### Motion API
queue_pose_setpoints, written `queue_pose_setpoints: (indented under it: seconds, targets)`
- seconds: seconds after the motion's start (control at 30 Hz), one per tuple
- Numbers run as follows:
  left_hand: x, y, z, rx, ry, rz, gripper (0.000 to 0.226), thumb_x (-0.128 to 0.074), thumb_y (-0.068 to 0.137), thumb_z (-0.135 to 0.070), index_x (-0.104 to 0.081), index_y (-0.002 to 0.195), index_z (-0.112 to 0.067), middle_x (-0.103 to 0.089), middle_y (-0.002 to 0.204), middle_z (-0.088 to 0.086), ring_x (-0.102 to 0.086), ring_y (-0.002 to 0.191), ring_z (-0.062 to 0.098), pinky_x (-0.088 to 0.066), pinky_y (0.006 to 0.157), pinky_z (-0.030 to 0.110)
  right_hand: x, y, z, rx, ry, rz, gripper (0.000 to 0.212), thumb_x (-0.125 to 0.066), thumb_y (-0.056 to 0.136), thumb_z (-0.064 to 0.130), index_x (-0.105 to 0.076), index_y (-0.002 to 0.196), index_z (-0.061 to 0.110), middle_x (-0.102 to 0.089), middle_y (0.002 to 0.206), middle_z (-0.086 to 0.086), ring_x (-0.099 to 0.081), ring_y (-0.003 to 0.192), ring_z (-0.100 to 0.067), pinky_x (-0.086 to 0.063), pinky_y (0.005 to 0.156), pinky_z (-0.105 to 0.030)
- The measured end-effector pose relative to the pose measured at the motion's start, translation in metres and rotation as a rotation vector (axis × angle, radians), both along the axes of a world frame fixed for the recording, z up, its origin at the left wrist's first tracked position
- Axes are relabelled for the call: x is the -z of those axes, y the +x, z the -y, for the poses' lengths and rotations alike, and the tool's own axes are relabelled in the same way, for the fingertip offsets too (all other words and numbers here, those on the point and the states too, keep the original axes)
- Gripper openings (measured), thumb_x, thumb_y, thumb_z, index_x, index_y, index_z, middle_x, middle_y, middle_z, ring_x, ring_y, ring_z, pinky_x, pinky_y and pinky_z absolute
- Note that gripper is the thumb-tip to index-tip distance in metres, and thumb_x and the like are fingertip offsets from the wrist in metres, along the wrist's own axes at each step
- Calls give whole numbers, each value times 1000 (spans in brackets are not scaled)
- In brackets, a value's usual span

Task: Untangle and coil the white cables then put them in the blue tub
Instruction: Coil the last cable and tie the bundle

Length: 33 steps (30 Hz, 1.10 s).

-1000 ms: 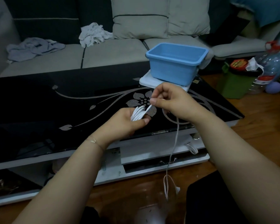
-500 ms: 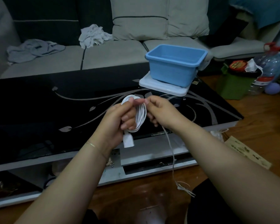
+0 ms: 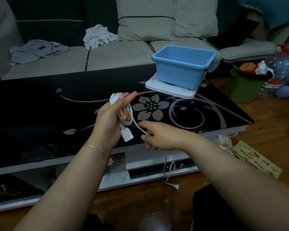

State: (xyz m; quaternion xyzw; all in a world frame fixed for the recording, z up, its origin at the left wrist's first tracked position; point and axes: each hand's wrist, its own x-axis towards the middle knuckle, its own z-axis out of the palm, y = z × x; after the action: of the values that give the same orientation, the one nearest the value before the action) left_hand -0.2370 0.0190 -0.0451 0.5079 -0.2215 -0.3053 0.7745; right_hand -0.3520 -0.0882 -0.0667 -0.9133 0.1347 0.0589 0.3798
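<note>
A white cable (image 3: 130, 112) is wound in loops around the fingers of my left hand (image 3: 110, 120), above the black table's front edge; its white plug (image 3: 127, 135) hangs below the palm. My right hand (image 3: 158, 136) is just right of and below the left, pinching the loose strand that runs out of the coil. The cable's free tail (image 3: 169, 170) dangles under my right hand, its end near the floor. The blue tub (image 3: 182, 70) stands empty on a white lid (image 3: 170, 90) at the table's far right.
The black glass table (image 3: 40, 110) with a floral pattern spreads ahead, a grey sofa (image 3: 117, 55) with crumpled cloths behind it. To the right on the wooden floor are a green bin (image 3: 244, 87), a large water bottle (image 3: 279, 69) and a printed card (image 3: 255, 157).
My right hand dropped from the top of the coil to below and right of it, drawing the strand down. The coil gained a loop and the dangling tail shortened.
</note>
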Motion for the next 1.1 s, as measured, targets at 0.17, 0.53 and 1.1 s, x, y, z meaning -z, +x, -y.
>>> queue_pose_setpoints:
  seconds: [0.17, 0.53, 1.1]
  targets:
    - [2, -3, 2, 8, 96, 141, 34, -43, 96, -3, -49, 129, 1, -64, 115, 14, -45, 49, 4, -41, 57, 16, -3, -1, -6, -41, -92, 4, 34, -43, 99, 24, -42, 133, 24, -65, 76, 5, -62, 69, -8, -54, 76, -34]
    - [17, -8, 9, -52, 468, 850, 32, -44, 98, -16, -36, 129, -9, -48, 140, -7, -70, 81, 15, -53, 85, 34, -23, -11, -1, -51, 150, 5, 7, -54, 94, 19, -58, 97, 14, -68, 63, -1, -62, 58, -13, -51, 64, -28]
    - [2, -24, 3, 460, 459, 652, 6, -52, 95, -9, -58, 96, -9, -43, 50, -5, -38, 37, 5, -32, 36, 18, -30, -11, 38, 206, 71, 502, 23, -77, 76, 28, -58, 81, 15, -61, 70, -8, -54, 64, -15, -49, 66, -37]
